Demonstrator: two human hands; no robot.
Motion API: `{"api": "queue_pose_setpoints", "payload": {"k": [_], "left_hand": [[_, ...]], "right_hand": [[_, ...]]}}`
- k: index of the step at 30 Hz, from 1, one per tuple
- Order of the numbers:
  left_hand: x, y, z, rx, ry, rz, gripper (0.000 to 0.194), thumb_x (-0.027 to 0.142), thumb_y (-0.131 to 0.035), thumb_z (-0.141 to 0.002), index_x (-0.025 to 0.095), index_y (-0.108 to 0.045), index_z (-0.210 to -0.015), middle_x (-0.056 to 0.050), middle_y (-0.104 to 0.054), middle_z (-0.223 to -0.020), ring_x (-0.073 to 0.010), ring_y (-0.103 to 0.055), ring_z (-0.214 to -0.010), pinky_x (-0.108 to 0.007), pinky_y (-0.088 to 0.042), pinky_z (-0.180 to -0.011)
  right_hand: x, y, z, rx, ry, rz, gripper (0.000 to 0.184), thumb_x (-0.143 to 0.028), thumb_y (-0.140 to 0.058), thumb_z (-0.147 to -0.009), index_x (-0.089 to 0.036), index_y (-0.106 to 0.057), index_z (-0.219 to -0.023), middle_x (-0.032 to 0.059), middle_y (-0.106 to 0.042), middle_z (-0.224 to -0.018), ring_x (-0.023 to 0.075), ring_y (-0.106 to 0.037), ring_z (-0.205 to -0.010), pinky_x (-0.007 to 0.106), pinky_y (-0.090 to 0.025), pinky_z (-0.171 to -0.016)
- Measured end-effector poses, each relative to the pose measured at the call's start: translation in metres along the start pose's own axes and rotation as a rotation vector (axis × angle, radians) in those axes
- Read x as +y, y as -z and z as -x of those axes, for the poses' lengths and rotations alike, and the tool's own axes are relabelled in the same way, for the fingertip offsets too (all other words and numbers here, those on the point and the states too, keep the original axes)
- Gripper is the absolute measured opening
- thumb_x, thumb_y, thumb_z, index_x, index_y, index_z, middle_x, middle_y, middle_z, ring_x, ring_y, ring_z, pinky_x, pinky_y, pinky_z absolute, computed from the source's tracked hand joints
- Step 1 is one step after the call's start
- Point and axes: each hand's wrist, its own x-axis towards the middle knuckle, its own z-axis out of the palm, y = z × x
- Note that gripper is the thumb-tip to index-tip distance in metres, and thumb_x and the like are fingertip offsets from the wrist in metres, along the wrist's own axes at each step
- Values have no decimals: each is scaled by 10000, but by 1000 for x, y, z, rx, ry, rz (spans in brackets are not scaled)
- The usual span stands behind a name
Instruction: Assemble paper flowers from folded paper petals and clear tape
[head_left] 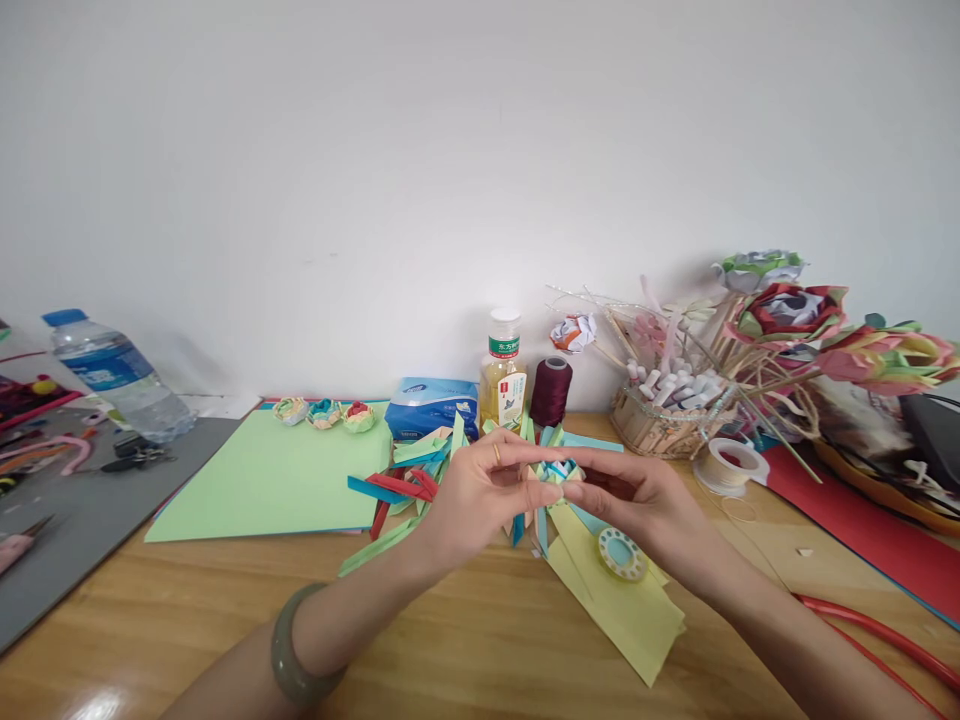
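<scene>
Between my two hands is a small folded paper flower in green, blue and white. My left hand pinches its left side between thumb and fingers. On the other side, my right hand grips it the same way, so the fingertips of both hands nearly meet. Much of the flower is hidden behind my fingers. Folded paper strips in green, blue and red lie in a heap beside and behind my left hand. Yellow paper sheets lie below my right hand, with a roll of tape on top.
Three small paper flowers rest on green paper at the left. Behind my hands stand a tissue pack, a drink bottle and a dark thread spool. A basket of paper flowers and a ribbon spool are at right.
</scene>
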Motion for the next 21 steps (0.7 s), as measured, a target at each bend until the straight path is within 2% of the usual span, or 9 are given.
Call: {"api": "queue_pose_setpoints", "payload": {"k": [3,6,7,10,12,14,17,19,21], "left_hand": [[2,1,-3,66,53,127,459,362,-697,-702,261,-593,-1138,-43,-561,-1061,-151,-571,-848,-263,-492,-716],[0,2,-6,141,178,227,415,483,-521,-816,230,-555,-1143,-78,-541,-1141,-158,-574,-897,-257,-508,-707],[-1,3,-7,105,245,247,410,500,-477,-835,202,-572,-1100,-86,-569,-1073,-152,-586,-847,-250,-513,-670],[-6,5,-8,-121,411,338,422,517,-454,-840,135,-607,-933,-49,-590,-729,-132,-600,-618,-239,-506,-554],[-8,5,-8,-187,421,385,372,479,-514,-824,121,-608,-863,-24,-568,-632,-130,-607,-569,-237,-510,-547],[-7,4,-8,-158,376,412,282,402,-579,-808,129,-610,-871,-30,-601,-682,-130,-626,-600,-228,-514,-562],[-5,3,-8,-103,339,488,241,313,-584,-825,175,-602,-1021,-35,-642,-812,-127,-652,-665,-219,-516,-604],[-5,2,-9,-76,335,545,264,269,-570,-839,193,-585,-1091,-22,-646,-803,-116,-655,-660,-218,-514,-638],[-5,1,-9,-68,328,589,233,253,-568,-840,178,-602,-1058,-18,-646,-783,-114,-650,-654,-219,-510,-642]], "right_hand": [[0,3,0,27,-51,-71,458,-469,-644,-746,-234,-633,-1139,65,-723,-972,255,-671,-878,435,-538,-780],[-2,8,0,18,32,-7,428,-437,-652,-754,-261,-623,-1143,68,-681,-1095,257,-636,-984,445,-505,-858],[-2,9,0,1,83,40,409,-417,-649,-765,-272,-621,-1147,68,-656,-1149,256,-607,-1042,452,-476,-904],[-3,13,-1,-72,232,202,374,-364,-625,-801,-299,-607,-1169,56,-601,-1239,248,-480,-1204,469,-379,-1007],[-2,15,-2,-108,259,277,414,-355,-608,-817,-302,-560,-1225,52,-560,-1294,239,-419,-1259,469,-346,-1034],[0,16,-1,-98,226,304,496,-381,-601,-818,-297,-486,-1293,57,-497,-1357,244,-408,-1270,468,-343,-1037],[6,13,1,32,195,329,531,-420,-536,-852,-303,-397,-1351,61,-423,-1414,252,-389,-1285,484,-338,-1038],[11,9,2,72,274,411,520,-393,-467,-894,-321,-322,-1388,47,-352,-1457,247,-313,-1328,498,-305,-1054],[17,4,3,18,379,546,556,-345,-440,-911,-330,-224,-1424,35,-289,-1488,239,-245,-1357,497,-287,-1067]]}}
